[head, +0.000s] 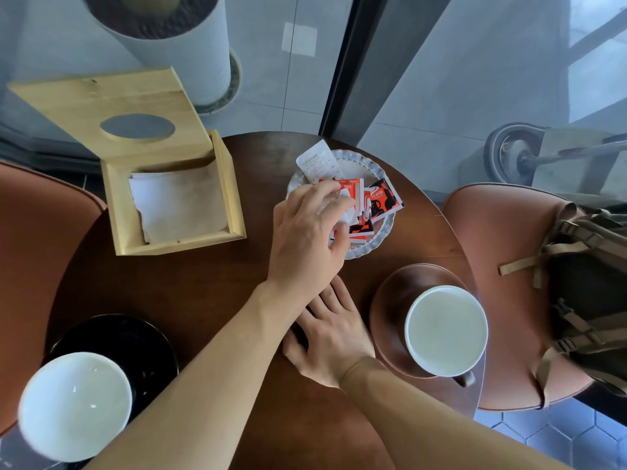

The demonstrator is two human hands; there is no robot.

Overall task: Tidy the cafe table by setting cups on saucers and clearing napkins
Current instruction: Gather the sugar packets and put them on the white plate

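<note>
A person looks down on a round dark wooden table [203, 293]. At the near left, a white cup [75, 407] sits on a black saucer [135, 344], off-centre toward the near-left rim, so that pairing looks done, if roughly. Farther back on the left stands a wooden napkin box [173, 195] with its lid propped open, napkins [179, 201] lying inside, probably opened to take paper being cleared.

In the middle, the left hand [305, 239] reaches across to a scalloped glass dish [373, 239] of red, black and white sugar packets [380, 200]. Its fingers curl down over the dish, with something white and crumpled beneath them; whether they grip it, and whether it is a napkin, cannot be told. Just nearer, the right hand [334, 334] lies flat on the table, fingers straight, holding nothing, seemingly bracing while the other reaches.

To the right, a second white cup [446, 329] rests on a brown saucer [393, 300], shifted to its near-right side. Beyond the table edge, a rust-coloured chair [502, 239] holds an olive backpack [590, 286].
</note>
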